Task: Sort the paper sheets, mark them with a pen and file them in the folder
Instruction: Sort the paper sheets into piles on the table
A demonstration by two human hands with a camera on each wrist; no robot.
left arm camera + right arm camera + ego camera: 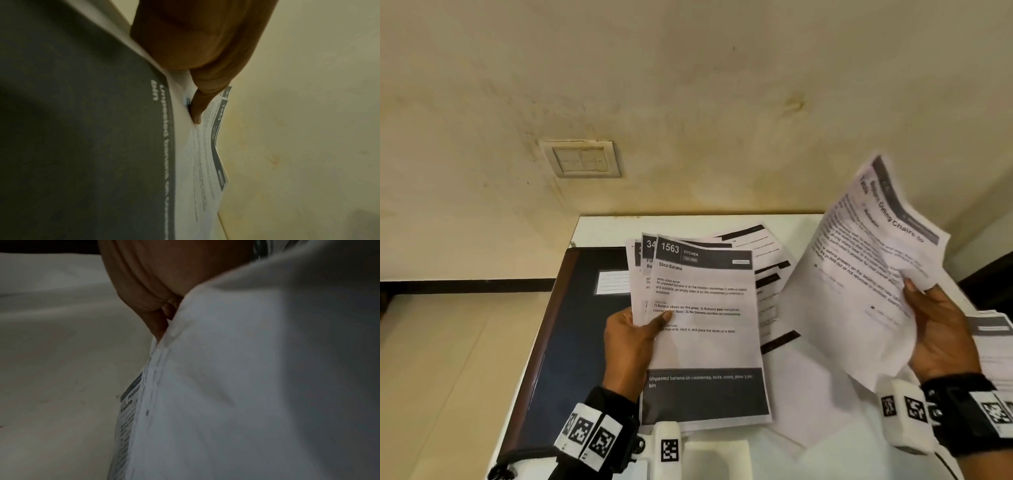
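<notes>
Your left hand [631, 337] pinched a fanned stack of sheets [703, 329], thumb on the top page headed "Slice Banana", above the closed dark folder [571, 329] lying on the white worktop [825, 455]. Your right hand [941, 334] held a single curled sheet [869, 274] by its edge, thumb on its printed face. More loose sheets [767, 260] lay spread on the worktop between both grips.

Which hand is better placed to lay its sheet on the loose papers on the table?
Right hand: its single sheet hangs directly over them; the left hand holds a fanned stack by the folder.
</notes>
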